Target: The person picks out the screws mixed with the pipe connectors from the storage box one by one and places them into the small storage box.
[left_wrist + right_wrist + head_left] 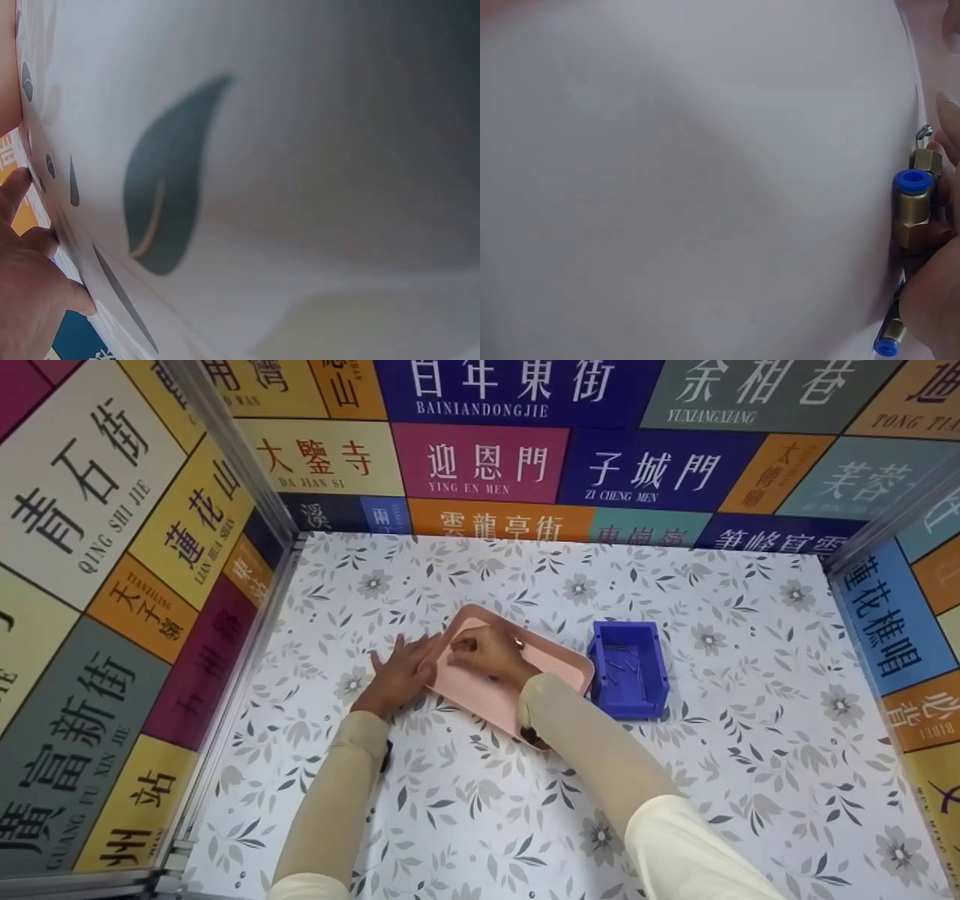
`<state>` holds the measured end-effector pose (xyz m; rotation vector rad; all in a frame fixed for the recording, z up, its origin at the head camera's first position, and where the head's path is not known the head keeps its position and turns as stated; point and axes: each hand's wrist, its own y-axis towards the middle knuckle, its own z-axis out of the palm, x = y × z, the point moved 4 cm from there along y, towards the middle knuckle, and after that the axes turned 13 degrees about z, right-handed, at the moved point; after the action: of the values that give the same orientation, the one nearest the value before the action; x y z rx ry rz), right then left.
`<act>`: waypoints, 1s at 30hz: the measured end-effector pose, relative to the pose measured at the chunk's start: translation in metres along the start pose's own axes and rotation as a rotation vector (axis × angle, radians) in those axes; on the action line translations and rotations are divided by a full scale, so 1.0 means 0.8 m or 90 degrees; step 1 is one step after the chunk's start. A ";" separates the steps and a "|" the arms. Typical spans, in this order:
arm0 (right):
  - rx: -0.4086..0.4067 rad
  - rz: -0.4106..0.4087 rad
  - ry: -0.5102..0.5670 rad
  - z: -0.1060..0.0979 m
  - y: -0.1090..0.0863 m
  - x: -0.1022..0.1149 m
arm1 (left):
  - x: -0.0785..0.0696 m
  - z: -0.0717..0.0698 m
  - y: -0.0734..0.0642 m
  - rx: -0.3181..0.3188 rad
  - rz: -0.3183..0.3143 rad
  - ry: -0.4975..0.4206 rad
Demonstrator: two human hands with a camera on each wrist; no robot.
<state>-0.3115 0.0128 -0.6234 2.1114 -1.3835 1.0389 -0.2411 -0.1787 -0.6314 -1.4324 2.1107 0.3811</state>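
Note:
A pink tray [480,701] lies at an angle on the table. Over its far left part is my right hand [491,654], fingers bent; whether they pinch anything is hidden. In the right wrist view, a brass fitting with a blue ring [913,210] lies close beside that hand, with a second blue-ringed fitting [889,337] below it. Near the fingers a small shiny metal piece [924,133] shows, its kind unclear. My left hand [401,675] rests with spread fingers at the tray's left edge, the thumb side against the rim.
Right of the tray stands a blue bin [660,675] holding several thin metal pieces [622,667], close to the tray's right corner. A floral cloth [720,780] covers the table. Panels with printed signs [480,465] enclose the back and both sides.

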 end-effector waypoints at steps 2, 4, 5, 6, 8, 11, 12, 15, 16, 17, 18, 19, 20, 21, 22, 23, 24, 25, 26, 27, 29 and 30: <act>0.000 0.011 -0.010 0.000 -0.001 -0.001 | 0.000 0.000 0.001 0.004 -0.011 -0.002; 0.002 0.021 -0.027 0.001 -0.002 -0.003 | -0.001 0.001 0.001 0.007 -0.024 -0.006; 0.003 0.024 -0.034 0.000 -0.002 -0.003 | -0.001 0.001 0.001 0.008 -0.027 -0.007; 0.004 0.028 -0.040 0.000 -0.002 -0.003 | -0.002 0.001 0.001 0.009 -0.032 -0.009; 0.003 0.029 -0.052 0.001 -0.002 -0.004 | -0.002 0.000 0.001 0.009 -0.040 -0.010; -0.002 0.028 -0.057 0.001 -0.001 -0.004 | -0.002 0.000 0.001 0.009 -0.049 -0.009; -0.004 0.028 -0.057 0.001 -0.001 -0.005 | -0.001 0.000 0.001 0.010 -0.051 -0.010; -0.008 0.025 -0.051 0.002 -0.001 -0.006 | 0.000 0.001 0.001 0.013 -0.054 -0.011; -0.008 0.024 -0.047 0.002 -0.001 -0.007 | 0.000 0.001 0.002 0.015 -0.055 -0.012; -0.007 0.022 -0.042 0.003 -0.001 -0.007 | 0.000 0.001 0.002 0.017 -0.055 -0.013; -0.006 0.022 -0.036 0.003 -0.001 -0.008 | 0.000 0.001 0.002 0.017 -0.055 -0.014; -0.005 0.021 -0.031 0.003 -0.001 -0.008 | -0.001 0.001 0.002 0.017 -0.054 -0.015; -0.004 0.020 -0.028 0.003 -0.001 -0.008 | -0.001 0.001 0.002 0.017 -0.054 -0.016; -0.003 0.020 -0.025 0.002 -0.001 -0.009 | -0.001 0.001 0.002 0.016 -0.050 -0.016; -0.002 0.020 -0.023 0.002 -0.001 -0.009 | -0.001 0.001 0.002 0.014 -0.047 -0.018; -0.003 0.020 -0.026 0.002 -0.001 -0.009 | -0.001 0.000 0.002 0.013 -0.041 -0.016; -0.003 0.019 -0.028 0.001 -0.001 -0.008 | -0.002 0.000 0.001 0.011 -0.034 -0.015; -0.006 0.018 -0.033 0.001 -0.002 -0.007 | -0.002 0.000 0.001 0.009 -0.027 -0.013; -0.006 0.018 -0.037 0.000 -0.002 -0.006 | -0.002 -0.001 0.000 0.007 -0.020 -0.009; -0.005 0.019 -0.035 -0.001 -0.002 -0.005 | -0.002 -0.001 0.000 0.006 -0.013 -0.007; -0.004 0.022 -0.034 -0.002 -0.003 -0.004 | -0.002 -0.002 -0.001 0.004 -0.002 -0.003; 0.000 0.025 -0.024 -0.003 -0.003 -0.003 | -0.002 -0.002 -0.001 0.004 -0.001 -0.003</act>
<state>-0.3107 0.0170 -0.6237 2.1226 -1.4487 1.0194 -0.2404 -0.1784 -0.6288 -1.4287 2.1047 0.3765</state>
